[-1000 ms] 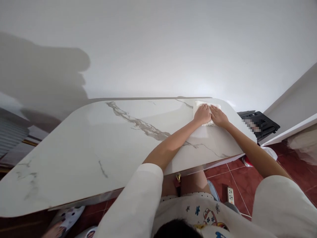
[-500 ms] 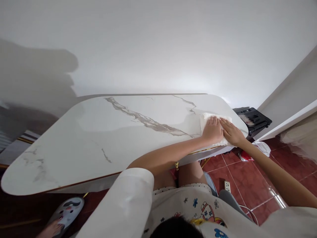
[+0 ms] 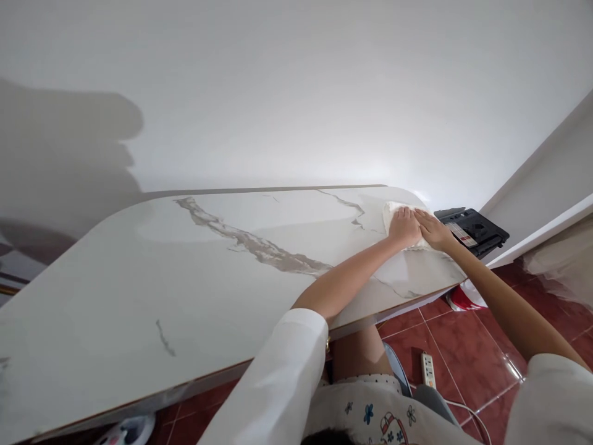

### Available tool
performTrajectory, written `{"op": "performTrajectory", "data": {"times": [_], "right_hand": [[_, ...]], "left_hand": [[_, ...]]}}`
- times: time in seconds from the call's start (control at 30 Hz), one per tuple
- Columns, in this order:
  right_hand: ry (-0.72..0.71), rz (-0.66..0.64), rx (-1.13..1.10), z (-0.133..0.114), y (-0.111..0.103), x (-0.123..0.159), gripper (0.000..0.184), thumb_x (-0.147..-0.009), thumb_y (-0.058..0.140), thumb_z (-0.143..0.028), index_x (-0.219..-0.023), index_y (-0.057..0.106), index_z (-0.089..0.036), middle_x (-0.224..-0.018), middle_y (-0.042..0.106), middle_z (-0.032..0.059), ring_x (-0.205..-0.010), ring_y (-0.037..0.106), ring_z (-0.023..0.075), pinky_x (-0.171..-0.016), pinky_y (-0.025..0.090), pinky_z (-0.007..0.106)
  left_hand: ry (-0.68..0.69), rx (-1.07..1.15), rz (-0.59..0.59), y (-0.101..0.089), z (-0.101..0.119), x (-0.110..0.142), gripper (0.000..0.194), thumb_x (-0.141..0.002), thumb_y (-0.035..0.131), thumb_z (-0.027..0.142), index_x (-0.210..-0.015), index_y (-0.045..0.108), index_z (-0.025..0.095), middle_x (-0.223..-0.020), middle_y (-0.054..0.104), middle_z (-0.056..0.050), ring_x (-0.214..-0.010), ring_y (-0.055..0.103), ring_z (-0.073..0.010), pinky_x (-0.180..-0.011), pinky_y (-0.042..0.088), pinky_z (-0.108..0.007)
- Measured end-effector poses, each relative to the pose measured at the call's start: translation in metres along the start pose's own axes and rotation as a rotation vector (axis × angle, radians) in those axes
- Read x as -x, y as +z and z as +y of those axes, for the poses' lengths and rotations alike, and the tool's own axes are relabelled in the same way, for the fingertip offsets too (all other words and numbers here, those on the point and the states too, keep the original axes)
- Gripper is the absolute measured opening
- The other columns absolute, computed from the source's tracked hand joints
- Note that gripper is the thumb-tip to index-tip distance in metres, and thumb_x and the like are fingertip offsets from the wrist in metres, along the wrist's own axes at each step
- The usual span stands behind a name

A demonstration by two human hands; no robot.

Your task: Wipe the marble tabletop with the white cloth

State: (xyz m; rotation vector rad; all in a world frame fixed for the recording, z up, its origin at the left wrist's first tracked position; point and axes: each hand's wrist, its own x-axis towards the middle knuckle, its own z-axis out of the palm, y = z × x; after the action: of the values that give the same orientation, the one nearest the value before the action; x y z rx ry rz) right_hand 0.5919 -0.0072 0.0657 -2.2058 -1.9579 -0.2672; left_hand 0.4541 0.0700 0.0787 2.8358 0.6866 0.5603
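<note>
Near the right end of a white marble-patterned tabletop [image 3: 208, 296], a folded white cloth [image 3: 393, 214] lies under both of my hands. My left hand [image 3: 404, 227] is closed on the cloth, its fingers bent and pressed down. Right beside it, my right hand [image 3: 433, 230] bears on the cloth's right part, fingers together and fairly straight. The two hands touch at the fingertips. Much of the cloth is hidden beneath them.
Behind the tabletop rises a white wall [image 3: 259, 99]. A black case [image 3: 482, 230] stands past the right end. On the red tiled floor [image 3: 463, 346] lie a power strip [image 3: 428, 369] and a red-and-white item [image 3: 466, 296]. A grey seat [image 3: 428, 395] is below me.
Both hands and the cloth have slid toward the tabletop's far right corner, away from the front edge. My view has shifted, and my left arm reaches further over the top.
</note>
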Motion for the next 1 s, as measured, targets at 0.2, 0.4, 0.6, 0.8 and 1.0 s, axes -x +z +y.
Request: {"op": "performTrajectory", "data": {"times": [0.2, 0.4, 0.6, 0.8, 1.0], "right_hand": [[-0.029, -0.027, -0.061, -0.005, 0.019, -0.080, 0.054, -0.096, 0.023, -0.038, -0.146, 0.034, -0.022, -0.151, 0.034, 0.0012, -0.139, 0.028, 0.0233, -0.114, 0.026, 0.046], [-0.055, -0.053, -0.118, 0.007, 0.033, -0.146, 0.055, -0.096, 0.023, -0.043, -0.146, 0.033, -0.024, -0.151, 0.033, -0.0007, -0.139, 0.027, 0.0221, -0.115, 0.024, 0.043], [-0.006, -0.045, -0.125, 0.054, 0.036, -0.161, 0.055, -0.094, 0.025, -0.038, -0.145, 0.035, -0.019, -0.151, 0.032, 0.0026, -0.139, 0.028, 0.0225, -0.115, 0.025, 0.044], [0.015, -0.034, -0.126, 0.089, 0.030, -0.129, 0.055, -0.092, 0.027, -0.034, -0.144, 0.036, -0.019, -0.150, 0.035, 0.0027, -0.139, 0.028, 0.0207, -0.115, 0.024, 0.043], [-0.014, -0.040, -0.146, 0.098, 0.012, -0.058, 0.057, -0.091, 0.025, -0.033, -0.146, 0.033, -0.017, -0.151, 0.032, 0.0037, -0.139, 0.025, 0.0204, -0.115, 0.025, 0.043]], "left_hand": [[-0.137, 0.004, -0.001, -0.005, -0.057, -0.033, 0.056, -0.090, 0.033, 0.024, -0.139, 0.035, -0.003, -0.148, 0.034, -0.021, -0.139, 0.027, -0.0286, -0.114, 0.021, -0.041], [-0.180, -0.030, 0.002, -0.003, -0.100, -0.075, 0.056, -0.092, 0.031, 0.024, -0.139, 0.033, -0.006, -0.148, 0.032, -0.021, -0.139, 0.027, -0.0281, -0.115, 0.018, -0.038], [-0.166, -0.010, -0.003, 0.013, -0.088, -0.122, 0.055, -0.092, 0.030, 0.024, -0.139, 0.034, -0.005, -0.148, 0.033, -0.020, -0.138, 0.028, -0.0270, -0.115, 0.020, -0.038], [-0.123, 0.033, -0.024, 0.027, -0.050, -0.130, 0.057, -0.092, 0.030, 0.024, -0.141, 0.031, -0.004, -0.150, 0.029, -0.020, -0.141, 0.023, -0.0272, -0.116, 0.017, -0.040], [-0.056, 0.028, 0.014, 0.036, 0.002, -0.099, 0.058, -0.091, 0.032, 0.027, -0.140, 0.033, -0.005, -0.149, 0.033, -0.020, -0.139, 0.026, -0.0291, -0.115, 0.019, -0.041]]}}
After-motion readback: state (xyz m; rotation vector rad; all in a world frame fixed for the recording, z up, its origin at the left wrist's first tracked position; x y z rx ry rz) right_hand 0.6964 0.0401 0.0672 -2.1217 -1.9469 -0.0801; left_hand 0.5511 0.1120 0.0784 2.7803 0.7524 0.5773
